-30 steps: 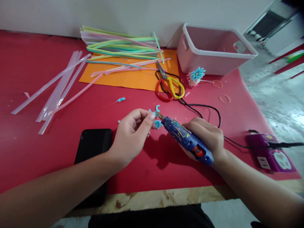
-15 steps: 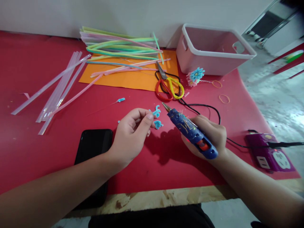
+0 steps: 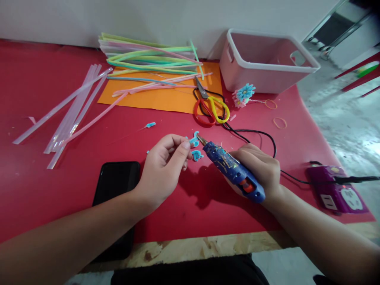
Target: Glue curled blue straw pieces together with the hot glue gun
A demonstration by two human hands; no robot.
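Between thumb and fingertips, my left hand (image 3: 166,166) pinches a small curled piece of blue pipe cleaner (image 3: 194,141). Just below it, a second blue curl (image 3: 197,155) shows by my fingers; whether it is held or lies on the table I cannot tell. My right hand (image 3: 257,168) is wrapped round a blue glue gun (image 3: 231,168), smeared with dried glue. Its metal nozzle points up and left and meets, or almost meets, the upper blue curl. A small blue piece on a thin stem (image 3: 151,125) lies beyond my left hand.
Scissors (image 3: 203,93) and many coloured pipe cleaners (image 3: 154,59) lie on orange paper (image 3: 130,99). Glue sticks (image 3: 71,103) are at left, a phone (image 3: 118,182) under my left forearm. A pink bin (image 3: 261,79), blue flower (image 3: 246,92), black cord (image 3: 261,132) and purple power strip (image 3: 332,186) are at right.
My right hand has moved the glue gun a little left, bringing its nozzle to the blue curl. My left hand has stayed almost still.
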